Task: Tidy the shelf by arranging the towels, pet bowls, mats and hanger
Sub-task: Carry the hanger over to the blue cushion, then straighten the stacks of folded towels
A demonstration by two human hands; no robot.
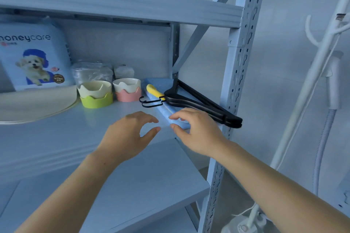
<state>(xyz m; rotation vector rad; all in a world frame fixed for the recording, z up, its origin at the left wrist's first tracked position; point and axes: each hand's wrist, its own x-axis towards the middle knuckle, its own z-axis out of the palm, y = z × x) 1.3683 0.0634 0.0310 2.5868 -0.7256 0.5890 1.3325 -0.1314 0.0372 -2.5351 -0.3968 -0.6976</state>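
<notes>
On the middle shelf (56, 138) I judge the step in hand to be the towels: a folded blue towel (162, 108) lies along the right end, with 2 black hangers (198, 103) across it, their ends past the upright post (238, 66). At far left a pale round mat (34, 106) overhangs the front edge; the green bowl (96, 95) and pink bowl (127, 91) stand side by side behind. My right hand (197, 130) is half open, fingertips touching the towel's near end (not yet gripping, I think). My left hand (125, 136) hovers beside it, curled open, empty. Next I would pinch the towel's end and draw it left, where the board lies bare, minding the hanger hooks.
</notes>
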